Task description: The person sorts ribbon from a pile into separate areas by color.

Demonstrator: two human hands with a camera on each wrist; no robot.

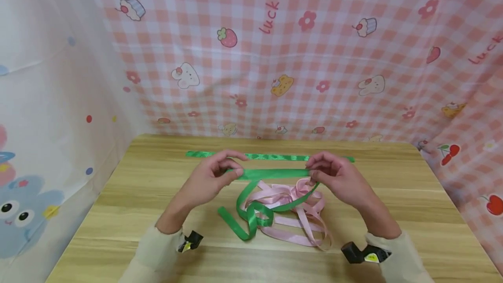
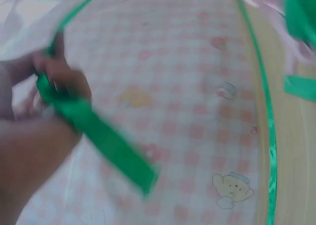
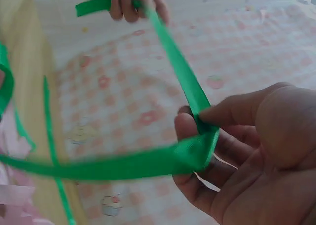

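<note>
A green ribbon [image 1: 275, 174] is stretched between my two hands above the table. My left hand [image 1: 212, 176] pinches it near one end, and a short tail [image 2: 118, 153] hangs out past the fingers in the left wrist view. Between thumb and fingers, my right hand [image 1: 338, 178] pinches the same ribbon. From there it bends back, as the right wrist view shows, and runs down [image 3: 113, 166] toward the pile. Loose green loops [image 1: 259, 215] lie over a tangled pink ribbon [image 1: 292, 239] below the hands.
Along the back of the wooden table [image 1: 129, 213] lies a separate straight strip of green ribbon [image 1: 275, 157]. A pink checked cloth [image 1: 251, 64] hangs behind the table, and a white printed curtain [image 1: 59, 91] hangs at the left.
</note>
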